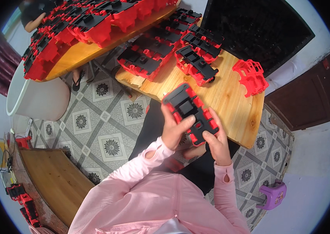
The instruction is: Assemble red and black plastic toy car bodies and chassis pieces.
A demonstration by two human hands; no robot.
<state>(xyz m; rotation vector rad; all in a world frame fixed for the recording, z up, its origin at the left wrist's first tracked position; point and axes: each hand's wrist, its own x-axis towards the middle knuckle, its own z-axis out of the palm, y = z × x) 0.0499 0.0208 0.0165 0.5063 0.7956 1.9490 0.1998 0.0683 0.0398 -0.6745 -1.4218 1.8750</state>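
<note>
Evidently, the left hand (pixel 172 130) and right hand (pixel 217 147) grip a red-and-black plastic part (pixel 187 107) at mid-frame by opposite sides, thumbs on its black face. It looks light, stiff and a little slippery; its red edges seem the surest hold. Beyond, toward upper right, a red frame (pixel 259 82) rests on the wooden table (pixel 231 107); similar assemblies (pixel 91 21) crowd the upper left.
</note>
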